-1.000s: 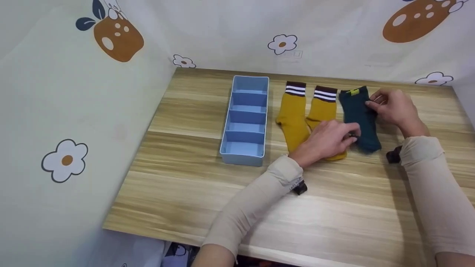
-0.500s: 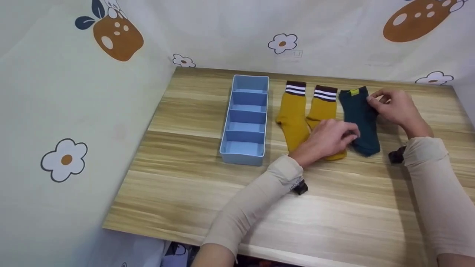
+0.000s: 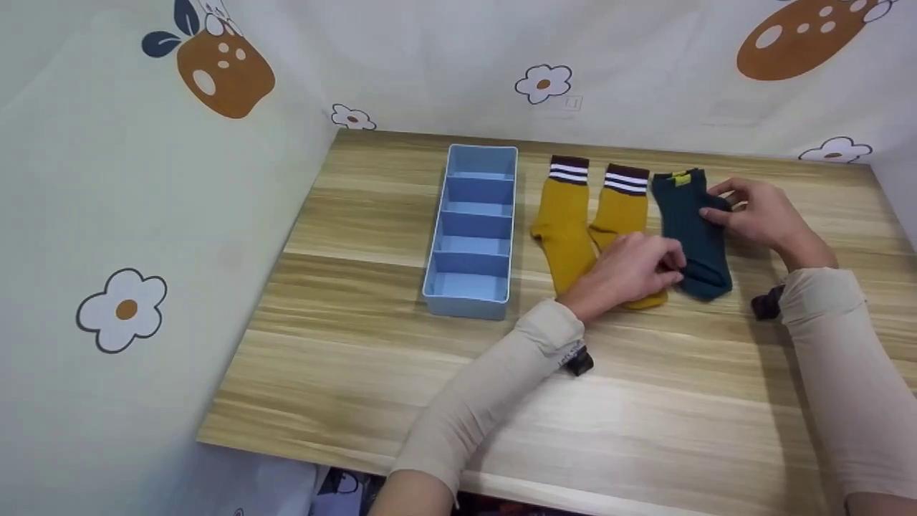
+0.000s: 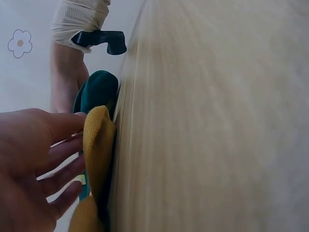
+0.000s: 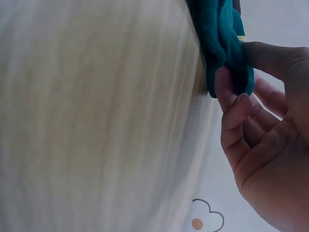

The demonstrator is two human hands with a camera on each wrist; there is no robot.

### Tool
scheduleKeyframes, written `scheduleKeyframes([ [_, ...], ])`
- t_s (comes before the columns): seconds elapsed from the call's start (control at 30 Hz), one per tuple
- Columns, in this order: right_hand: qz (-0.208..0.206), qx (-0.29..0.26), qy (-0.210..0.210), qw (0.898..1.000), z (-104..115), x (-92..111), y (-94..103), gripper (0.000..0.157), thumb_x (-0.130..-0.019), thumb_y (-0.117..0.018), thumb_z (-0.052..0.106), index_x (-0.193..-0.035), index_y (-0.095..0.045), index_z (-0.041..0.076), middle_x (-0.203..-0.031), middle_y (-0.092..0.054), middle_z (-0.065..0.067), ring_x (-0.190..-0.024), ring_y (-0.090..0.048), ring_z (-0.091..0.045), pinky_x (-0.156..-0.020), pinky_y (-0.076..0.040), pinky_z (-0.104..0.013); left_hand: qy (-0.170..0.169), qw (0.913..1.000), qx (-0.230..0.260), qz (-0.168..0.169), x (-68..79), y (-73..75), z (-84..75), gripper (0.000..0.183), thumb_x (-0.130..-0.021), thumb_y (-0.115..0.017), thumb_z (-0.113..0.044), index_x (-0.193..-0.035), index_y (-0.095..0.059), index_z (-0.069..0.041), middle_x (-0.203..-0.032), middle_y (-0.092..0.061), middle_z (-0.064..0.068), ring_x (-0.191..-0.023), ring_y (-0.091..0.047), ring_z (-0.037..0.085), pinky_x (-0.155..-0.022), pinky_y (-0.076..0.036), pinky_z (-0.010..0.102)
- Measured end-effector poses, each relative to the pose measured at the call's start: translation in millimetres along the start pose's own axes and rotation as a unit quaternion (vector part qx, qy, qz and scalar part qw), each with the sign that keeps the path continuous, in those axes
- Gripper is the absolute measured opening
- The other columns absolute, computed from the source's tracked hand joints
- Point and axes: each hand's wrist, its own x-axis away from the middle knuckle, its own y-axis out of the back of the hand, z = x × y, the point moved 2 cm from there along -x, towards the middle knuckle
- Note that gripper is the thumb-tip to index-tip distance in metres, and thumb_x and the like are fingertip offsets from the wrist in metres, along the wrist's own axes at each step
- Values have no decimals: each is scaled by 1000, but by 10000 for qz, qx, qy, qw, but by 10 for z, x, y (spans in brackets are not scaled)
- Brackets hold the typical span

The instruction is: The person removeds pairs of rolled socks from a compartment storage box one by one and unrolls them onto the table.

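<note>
A dark green sock point(image 3: 688, 222) with a yellow tag at its cuff lies flat at the right, its right edge raised. My right hand point(image 3: 766, 215) pinches that edge; in the right wrist view the thumb is over the green fabric point(image 5: 219, 34) and a fingertip goes under a layer. My left hand point(image 3: 634, 265) reaches over a mustard sock point(image 3: 625, 208) with striped cuff, its fingertips at the green sock's left edge near the toe. In the left wrist view its fingers are loosely extended behind the mustard fabric point(image 4: 98, 145). Another mustard sock point(image 3: 566, 208) lies alongside.
A blue plastic box point(image 3: 468, 307) with several compartments in a row stands left of the socks on the wooden table point(image 3: 344, 344). A patterned wall covering point(image 3: 444, 86) borders the table at the back and left.
My right hand has moved slightly down along the green sock's edge, and the fabric there has risen and bunched. The left fingertips have drawn slightly left; a fold now shows at the toe.
</note>
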Motion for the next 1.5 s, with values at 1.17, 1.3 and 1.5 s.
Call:
scheduleKeyframes([
  [1.17,-384,-268,-191,9987,-171,102,155,46,-113,-46,27,-147,-59,-2,-131,-60,-30,-88,-54,-11,-64,-45,-15,-364,9867,-1360,816,-11,-47,-38,37,-107,-58,-59,-131,-71,-35,-134,-63,-13,-129,-52,11,-110,-42,27],
  [1.3,-11,-398,-347,9986,-187,103,159,61,-112,-53,44,-153,-53,-1,-140,-57,-32,-102,-55,-21,-71,-44,-13,-100,9861,-1354,954,-33,-50,-26,49,-106,-57,-63,-148,-61,-38,-156,-53,-14,-145,-43,11,-122,-35,30],
  [1.5,640,-519,-486,9954,-207,88,142,81,-108,-59,53,-165,-36,0,-164,-37,-38,-146,-40,-54,-112,-46,-51,32,9845,-1303,1176,-64,-33,12,65,-103,-52,-74,-159,-50,-41,-176,-34,-12,-161,-28,12,-132,-25,35],
])
